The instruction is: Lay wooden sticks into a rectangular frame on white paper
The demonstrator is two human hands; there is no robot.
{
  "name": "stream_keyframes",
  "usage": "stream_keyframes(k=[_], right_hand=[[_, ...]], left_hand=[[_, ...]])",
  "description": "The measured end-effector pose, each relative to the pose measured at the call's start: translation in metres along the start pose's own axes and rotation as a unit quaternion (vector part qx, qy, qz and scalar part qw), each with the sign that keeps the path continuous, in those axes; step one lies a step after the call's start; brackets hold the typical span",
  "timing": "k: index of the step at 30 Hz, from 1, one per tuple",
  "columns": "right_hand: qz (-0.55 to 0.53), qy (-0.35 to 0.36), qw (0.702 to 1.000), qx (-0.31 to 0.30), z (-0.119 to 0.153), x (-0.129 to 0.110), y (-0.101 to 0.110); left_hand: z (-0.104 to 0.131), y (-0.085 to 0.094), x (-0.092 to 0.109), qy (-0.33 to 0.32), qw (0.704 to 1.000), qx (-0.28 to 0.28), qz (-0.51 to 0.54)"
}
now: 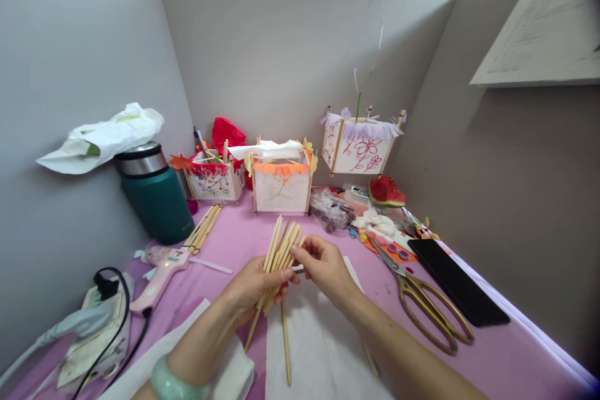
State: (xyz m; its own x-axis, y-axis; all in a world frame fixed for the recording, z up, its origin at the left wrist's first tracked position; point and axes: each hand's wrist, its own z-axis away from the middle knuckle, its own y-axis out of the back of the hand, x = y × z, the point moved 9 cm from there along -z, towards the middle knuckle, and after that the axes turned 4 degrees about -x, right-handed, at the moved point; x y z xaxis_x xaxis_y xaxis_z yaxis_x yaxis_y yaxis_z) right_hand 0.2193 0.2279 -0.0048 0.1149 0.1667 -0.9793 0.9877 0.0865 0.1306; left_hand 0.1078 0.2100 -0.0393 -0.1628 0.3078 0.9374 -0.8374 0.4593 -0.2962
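A loose bundle of thin wooden sticks (283, 249) stands fanned and tilted in my left hand (253, 281), whose thumb presses across it. With thumb and fingertips closed, my right hand (325, 264) grips the upper right side of the same bundle. Below my hands, one separate stick (286, 350) points down over a white paper sheet (319, 350). Part of another stick (370, 359) shows beside my right forearm. Folded white tissue (237, 369) lies under my left forearm.
At left are a pink glue gun (162, 278), a power strip (96, 337), more sticks (205, 228) and a teal bottle (157, 200). Paper lanterns (282, 192) stand behind; another lantern (363, 147) hangs. Scissors (422, 300) and a black phone (454, 281) lie right.
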Motion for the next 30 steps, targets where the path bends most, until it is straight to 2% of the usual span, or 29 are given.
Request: stream_keyframes(k=[9, 11, 15, 17, 19, 21, 23, 26, 30], right_hand=[[-0.095, -0.022, 0.995, 0.014, 0.0, 0.0, 0.004], [-0.143, -0.011, 0.989, 0.041, -0.002, -0.003, 0.014], [-0.211, 0.023, 0.971, 0.108, -0.009, -0.01, 0.048], [-0.236, 0.038, 0.962, 0.134, -0.011, -0.012, 0.065], [-0.257, 0.046, 0.953, 0.152, -0.012, -0.011, 0.076], [-0.271, 0.044, 0.948, 0.159, -0.012, -0.007, 0.081], [-0.278, 0.036, 0.947, 0.156, -0.012, -0.003, 0.08], [-0.281, 0.025, 0.948, 0.148, -0.01, 0.002, 0.075], [-0.279, 0.022, 0.949, 0.145, -0.009, 0.003, 0.075]], left_hand=[[-0.002, -0.001, -0.004, 0.01, 1.0, -0.007, 0.001], [-0.001, -0.001, -0.006, 0.027, 1.0, -0.004, 0.001], [0.001, 0.003, -0.005, 0.052, 0.998, 0.01, 0.021], [0.0, 0.016, 0.005, 0.022, 0.997, 0.051, 0.05], [0.001, 0.037, 0.017, -0.025, 0.99, 0.115, 0.073], [0.003, 0.055, 0.023, -0.043, 0.983, 0.163, 0.071], [0.005, 0.065, 0.027, -0.043, 0.98, 0.186, 0.059], [0.011, 0.074, 0.043, -0.068, 0.972, 0.221, 0.039], [0.017, 0.072, 0.088, -0.14, 0.956, 0.254, -0.041]])
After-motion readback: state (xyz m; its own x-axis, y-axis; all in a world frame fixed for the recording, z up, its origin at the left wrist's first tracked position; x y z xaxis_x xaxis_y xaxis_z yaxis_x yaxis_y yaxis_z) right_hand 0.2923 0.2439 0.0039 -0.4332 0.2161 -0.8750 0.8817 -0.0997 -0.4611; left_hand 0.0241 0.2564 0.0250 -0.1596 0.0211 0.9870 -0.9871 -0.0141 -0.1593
